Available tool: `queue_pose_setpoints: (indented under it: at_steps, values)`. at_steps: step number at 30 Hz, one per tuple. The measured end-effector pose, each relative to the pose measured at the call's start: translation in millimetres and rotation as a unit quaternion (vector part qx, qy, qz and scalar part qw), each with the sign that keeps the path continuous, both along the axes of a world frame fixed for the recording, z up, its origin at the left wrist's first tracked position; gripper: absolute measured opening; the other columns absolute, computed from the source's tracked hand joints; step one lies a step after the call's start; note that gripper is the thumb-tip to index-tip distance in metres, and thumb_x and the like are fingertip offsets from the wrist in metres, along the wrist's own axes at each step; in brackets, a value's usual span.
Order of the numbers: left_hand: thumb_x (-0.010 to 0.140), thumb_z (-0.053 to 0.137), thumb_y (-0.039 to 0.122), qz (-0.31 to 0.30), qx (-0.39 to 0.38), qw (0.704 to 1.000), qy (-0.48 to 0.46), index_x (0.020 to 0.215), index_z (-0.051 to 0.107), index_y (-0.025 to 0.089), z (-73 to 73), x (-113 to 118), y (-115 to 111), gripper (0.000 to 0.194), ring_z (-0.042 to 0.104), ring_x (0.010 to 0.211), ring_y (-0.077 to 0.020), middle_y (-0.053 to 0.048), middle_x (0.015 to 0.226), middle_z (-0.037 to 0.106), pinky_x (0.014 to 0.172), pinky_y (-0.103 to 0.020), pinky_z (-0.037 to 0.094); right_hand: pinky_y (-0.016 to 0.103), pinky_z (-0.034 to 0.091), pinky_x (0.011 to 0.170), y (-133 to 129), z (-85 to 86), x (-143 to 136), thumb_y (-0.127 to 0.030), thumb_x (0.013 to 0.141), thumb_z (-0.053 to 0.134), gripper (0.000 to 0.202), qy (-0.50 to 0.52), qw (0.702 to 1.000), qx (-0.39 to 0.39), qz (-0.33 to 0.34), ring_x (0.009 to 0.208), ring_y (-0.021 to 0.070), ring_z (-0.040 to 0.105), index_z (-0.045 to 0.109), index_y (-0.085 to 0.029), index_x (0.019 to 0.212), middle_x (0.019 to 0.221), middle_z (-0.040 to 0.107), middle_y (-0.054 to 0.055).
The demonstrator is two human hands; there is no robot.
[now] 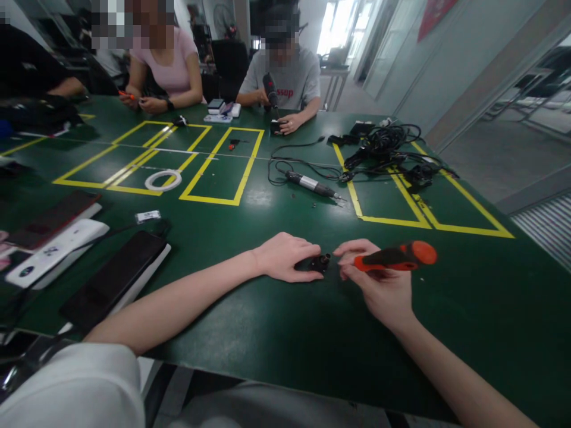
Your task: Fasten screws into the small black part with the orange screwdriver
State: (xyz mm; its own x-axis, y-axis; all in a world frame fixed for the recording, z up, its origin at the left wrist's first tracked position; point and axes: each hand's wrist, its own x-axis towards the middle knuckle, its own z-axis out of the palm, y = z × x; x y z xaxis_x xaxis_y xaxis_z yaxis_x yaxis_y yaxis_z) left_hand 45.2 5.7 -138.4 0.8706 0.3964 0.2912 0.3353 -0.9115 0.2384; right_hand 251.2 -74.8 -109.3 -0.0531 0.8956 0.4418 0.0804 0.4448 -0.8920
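My left hand (288, 255) rests on the green table, its fingers and thumb closed round a small black part (316, 263). A short round stub sticks up from that part's right end; the rest is partly covered by the fingers. Just to the right, my right hand (379, 285) grips a screwdriver (388, 258) with an orange and black handle. The handle's butt points right and slightly up, while its front end lies among my fingertips. No shaft can be made out. A small gap separates my right fingertips from the black part.
Ahead lies a corded electric screwdriver (314, 185), with a tangle of black cables (383, 148) to its right. Phones (118, 273) and a white power bank (57, 252) are at left, near a white ring (163, 180). Across the table, a person in grey (285, 71) holds a power tool.
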Motion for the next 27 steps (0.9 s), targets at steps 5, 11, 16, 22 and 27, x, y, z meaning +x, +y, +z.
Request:
queue_pose_setpoints:
  at_steps: [5,11,16,22,27]
  values:
    - [0.101,0.054,0.054,-0.012,0.008,1.0,-0.019,0.1,0.063,0.018,-0.8,-1.0,-0.2,0.037,0.07,0.078,-0.0172,-0.004,0.086,0.073,0.064,-0.027,0.042,0.029,0.055,0.052,-0.4,1.6,-1.3,-0.044,0.099,0.066,0.029,-0.015,0.999,-0.019,0.038,0.053,0.0143,0.063,0.075,-0.019,0.087,0.072,0.07,0.004]
    - [0.1,0.055,0.053,-0.016,0.008,1.0,-0.024,0.105,0.066,0.018,-0.5,-1.1,0.0,0.037,0.071,0.079,-0.017,-0.004,0.088,0.074,0.065,-0.028,0.044,0.025,0.054,0.05,-1.2,0.6,-6.7,-0.042,0.093,0.076,0.024,0.045,0.998,-0.016,0.031,0.052,0.013,0.062,0.064,-0.022,0.086,0.069,0.07,0.0]
    - [0.099,0.056,0.052,-0.014,0.006,1.0,-0.024,0.102,0.066,0.019,-1.0,-1.4,0.2,0.035,0.071,0.079,-0.0171,-0.004,0.087,0.074,0.063,-0.028,0.043,0.028,0.054,0.051,-2.5,-0.1,-6.1,-0.037,0.088,0.08,0.025,0.005,1.0,-0.003,-0.002,0.057,0.0148,0.061,0.068,-0.02,0.074,0.079,0.072,0.006]
    - [0.099,0.055,0.051,-0.015,0.003,0.999,-0.038,0.101,0.065,0.019,1.4,-2.4,-1.9,0.034,0.071,0.078,-0.0172,-0.005,0.088,0.074,0.064,-0.027,0.045,0.028,0.052,0.051,-1.7,0.8,-6.5,-0.028,0.095,0.071,0.016,-0.028,0.999,0.017,0.022,0.055,0.013,0.06,0.074,-0.021,0.082,0.081,0.07,0.004]
    - [0.099,0.056,0.05,-0.013,0.004,0.999,-0.043,0.102,0.065,0.019,-0.6,-1.3,-1.6,0.033,0.071,0.078,-0.017,-0.004,0.088,0.074,0.065,-0.027,0.045,0.027,0.053,0.053,-1.2,-5.8,-5.2,-0.036,0.097,0.07,0.014,0.038,0.997,-0.017,0.065,0.056,0.0139,0.062,0.071,-0.022,0.101,0.077,0.071,0.003]
